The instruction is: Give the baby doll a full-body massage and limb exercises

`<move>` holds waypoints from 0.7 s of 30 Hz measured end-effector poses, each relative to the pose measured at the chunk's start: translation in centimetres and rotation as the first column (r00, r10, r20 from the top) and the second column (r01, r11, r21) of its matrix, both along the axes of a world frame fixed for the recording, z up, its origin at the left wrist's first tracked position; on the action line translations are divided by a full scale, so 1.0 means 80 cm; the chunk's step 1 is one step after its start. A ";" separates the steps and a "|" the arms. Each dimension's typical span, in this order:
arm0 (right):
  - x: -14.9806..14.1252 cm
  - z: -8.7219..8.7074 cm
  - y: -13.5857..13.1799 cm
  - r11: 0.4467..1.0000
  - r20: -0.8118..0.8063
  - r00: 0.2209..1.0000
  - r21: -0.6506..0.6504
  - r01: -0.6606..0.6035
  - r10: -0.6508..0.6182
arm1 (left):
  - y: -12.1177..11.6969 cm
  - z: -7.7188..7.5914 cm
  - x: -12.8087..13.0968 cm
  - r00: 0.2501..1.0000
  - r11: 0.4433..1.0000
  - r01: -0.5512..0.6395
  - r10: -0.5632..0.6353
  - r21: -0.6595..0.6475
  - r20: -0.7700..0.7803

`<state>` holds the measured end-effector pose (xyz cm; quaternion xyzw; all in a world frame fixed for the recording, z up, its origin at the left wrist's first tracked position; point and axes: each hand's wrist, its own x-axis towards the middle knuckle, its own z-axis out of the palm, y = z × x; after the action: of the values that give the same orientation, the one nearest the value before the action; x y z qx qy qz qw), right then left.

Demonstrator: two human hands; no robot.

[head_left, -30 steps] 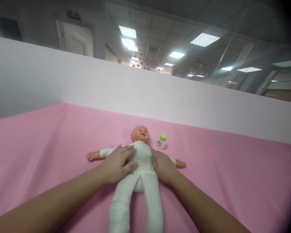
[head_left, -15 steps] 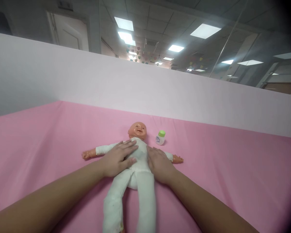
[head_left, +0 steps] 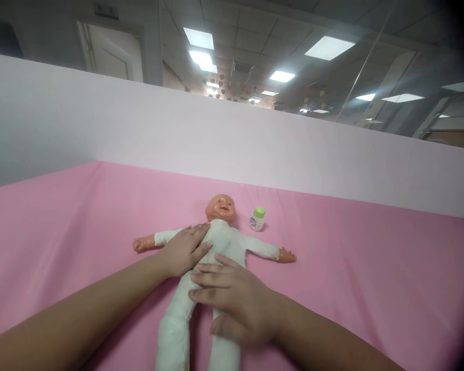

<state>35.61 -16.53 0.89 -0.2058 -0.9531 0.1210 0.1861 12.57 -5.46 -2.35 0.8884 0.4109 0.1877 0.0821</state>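
Observation:
A baby doll (head_left: 227, 238) with a white cloth body lies on its back, arms spread and head away from me. Flat against the side of its chest rests my left hand (head_left: 187, 251), fingers stretched out. My right hand (head_left: 243, 299) is over the doll's lower belly and hips, its fingers spread and slightly blurred; whether all of it touches the cloth I cannot tell. Neither hand grips anything. Part of the doll's hips and one upper leg are hidden beneath my right hand. Just beside the doll's head is a small white bottle (head_left: 257, 222) with a green cap.
Pink cloth (head_left: 355, 257) covers the surface under the doll, with a few creases. Behind it rises a low white wall (head_left: 216, 139). Above that wall are glass, ceiling lights and a white door (head_left: 114, 54).
My right hand has left the side of the doll's chest and moved down and inward over its hips. My left hand has shifted slightly outward. The doll's legs have swung a little left.

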 end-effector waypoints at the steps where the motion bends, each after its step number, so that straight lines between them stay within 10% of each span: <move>1: -0.001 0.002 -0.001 1.000 0.030 1.000 -0.014 0.000 0.001 | -0.001 0.000 0.000 1.000 1.000 0.004 -0.004 -0.001 -0.011; 17: 0.049 -0.030 0.081 0.769 0.038 0.775 -0.103 0.631 -0.631 | -0.013 0.008 -0.001 0.999 0.999 0.021 -0.022 -0.025 -0.042; 21: 0.057 -0.029 0.081 0.747 0.035 0.753 -0.099 0.657 -0.657 | -0.047 0.035 -0.005 0.972 0.971 0.235 -0.235 -0.038 -0.008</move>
<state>40.15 -10.07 -1.41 -0.5371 -0.8120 0.0981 0.2066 12.20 -9.23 0.41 0.9302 0.3069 0.1635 0.1173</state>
